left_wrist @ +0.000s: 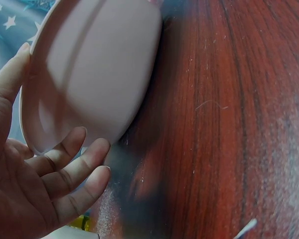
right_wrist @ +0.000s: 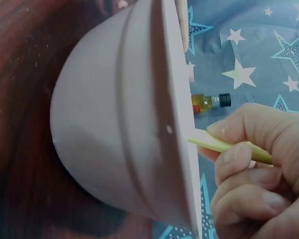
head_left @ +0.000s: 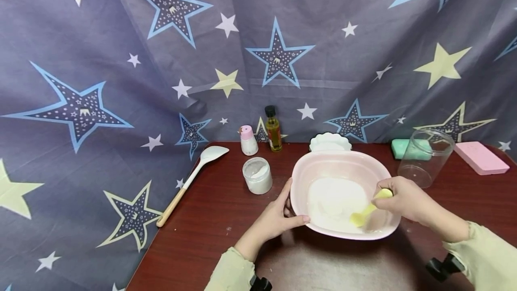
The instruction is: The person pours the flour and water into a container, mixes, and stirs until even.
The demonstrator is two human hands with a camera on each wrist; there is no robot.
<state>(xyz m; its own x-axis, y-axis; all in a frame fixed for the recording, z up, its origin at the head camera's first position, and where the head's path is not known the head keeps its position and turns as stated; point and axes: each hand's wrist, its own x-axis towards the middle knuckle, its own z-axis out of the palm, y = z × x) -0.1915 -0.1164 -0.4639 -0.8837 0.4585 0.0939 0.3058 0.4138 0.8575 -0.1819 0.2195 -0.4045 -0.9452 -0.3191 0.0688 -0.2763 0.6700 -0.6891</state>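
A pink plastic basin stands on the table, with white powder spread over its bottom. My left hand holds the basin at its left side; the thumb lies at the rim and the other fingers bend against the outer wall, as the left wrist view shows. Over the basin's right rim, my right hand grips a yellow spoon by its handle. The spoon's head dips down at the powder's right edge. In the right wrist view the basin's wall hides that head, leaving only the yellow handle between thumb and fingers.
Left of the basin are an open jar of white powder, a pink-capped shaker, an oil bottle and a white ladle. Behind it sits a scalloped white dish. A clear container, green sponge and pink sponge stand right.
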